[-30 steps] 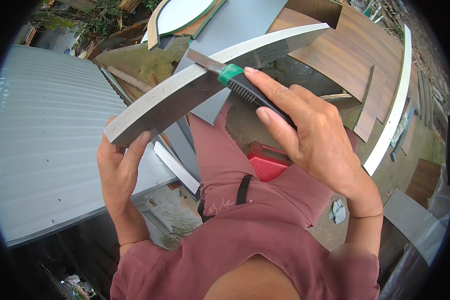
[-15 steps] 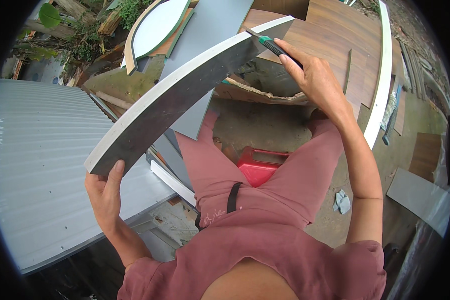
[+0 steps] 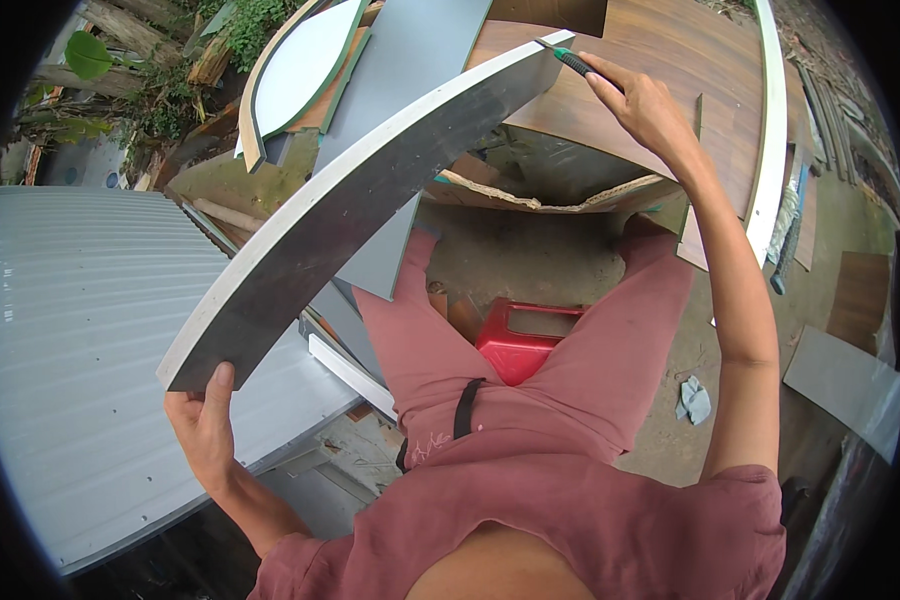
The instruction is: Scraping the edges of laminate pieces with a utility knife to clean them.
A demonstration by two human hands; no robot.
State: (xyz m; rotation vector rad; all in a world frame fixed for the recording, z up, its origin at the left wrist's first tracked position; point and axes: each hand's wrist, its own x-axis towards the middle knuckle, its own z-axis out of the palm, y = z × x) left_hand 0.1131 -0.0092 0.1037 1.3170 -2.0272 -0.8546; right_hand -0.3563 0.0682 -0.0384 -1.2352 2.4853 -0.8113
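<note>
A long curved board (image 3: 370, 195) with a dark grey face and a pale edge slants across the view, from lower left to upper right. My left hand (image 3: 202, 420) grips its lower end, thumb on the dark face and fingers behind. In my right hand (image 3: 650, 115) is a green and black utility knife (image 3: 576, 64), closed in the fingers. The knife's blade touches or lies right at the pale edge, close to the board's upper end. Which part of the board rests on the table behind it, I cannot tell.
Beyond the board stands a wood-grain table (image 3: 660, 60) with a grey panel (image 3: 400, 60) and a curved white piece (image 3: 305, 70). Corrugated metal sheeting (image 3: 90, 290) lies at left. A red plastic stool (image 3: 515, 345) sits between my legs, and a crumpled cloth (image 3: 692, 400) lies on the ground.
The knife and my right hand have moved up and to the right along the board's edge, nearer its far end. The board's lower end and my left hand have dropped slightly.
</note>
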